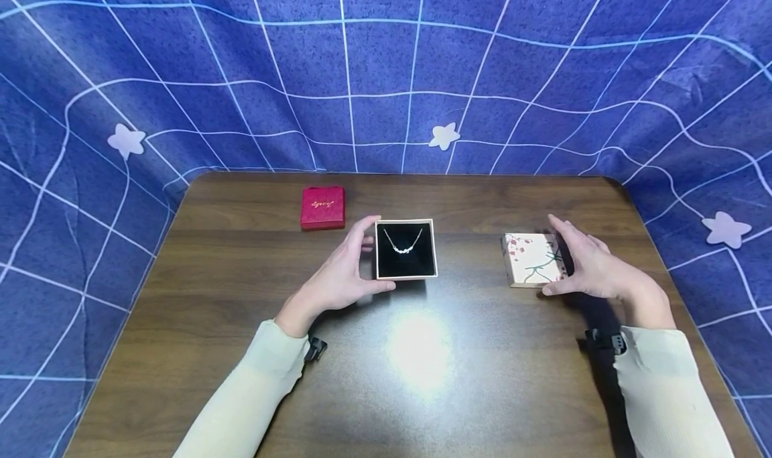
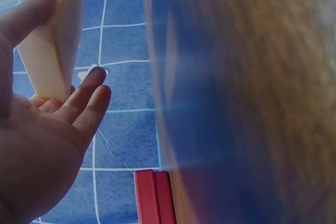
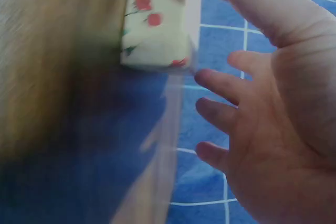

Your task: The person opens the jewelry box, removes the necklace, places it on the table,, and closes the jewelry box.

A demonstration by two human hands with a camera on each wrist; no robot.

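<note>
My left hand [image 1: 342,271] holds an open jewelry box [image 1: 405,266] by its near and far sides, thumb nearest me. The box has a black insert with a silver necklace [image 1: 403,250] laid on it. From the left wrist, the cream outer wall of the box [image 2: 42,56] shows between thumb and fingers, above the tabletop. To the right, my right hand [image 1: 597,267] spreads thumb and fingers around the right end of a floral-printed box lid [image 1: 531,260]. In the right wrist view, the other fingers stand apart from the lid [image 3: 157,30]; thumb contact is unclear.
A small red box [image 1: 322,208] with gold lettering sits at the back left of the brown wooden table [image 1: 241,257]. Blue cloth [image 1: 386,62] with white grid lines and stars hangs behind and along both sides. Bright glare [image 1: 420,351] covers the front middle.
</note>
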